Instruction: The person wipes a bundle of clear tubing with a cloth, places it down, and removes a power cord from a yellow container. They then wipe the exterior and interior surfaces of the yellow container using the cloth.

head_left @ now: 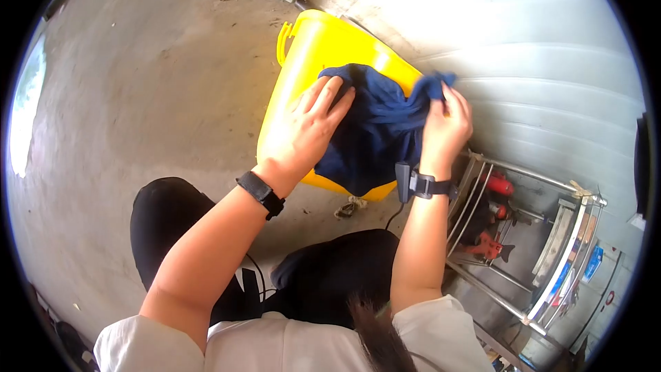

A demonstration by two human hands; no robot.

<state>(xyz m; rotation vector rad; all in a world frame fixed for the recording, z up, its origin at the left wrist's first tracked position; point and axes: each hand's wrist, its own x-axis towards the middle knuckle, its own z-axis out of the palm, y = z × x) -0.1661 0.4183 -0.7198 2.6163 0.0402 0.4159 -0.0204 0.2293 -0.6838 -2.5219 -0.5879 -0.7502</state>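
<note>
A dark blue cloth (375, 124) lies draped over a yellow plastic bin (289, 107) that stands on the floor before me. My left hand (313, 120) rests on the cloth's left part, fingers stretched over it and slightly apart. Pinched in my right hand (447, 124) is a bunched corner of the same cloth, lifted at the bin's right side. The cloth hangs down over the bin's near side. What lies under the cloth is hidden.
To the right stands a metal rack (523, 165) with a red tool (485, 244) inside its frame. A pale wall (537, 62) rises behind the bin on the right. Concrete floor (158, 83) stretches to the left. Small debris (351, 207) lies near the bin.
</note>
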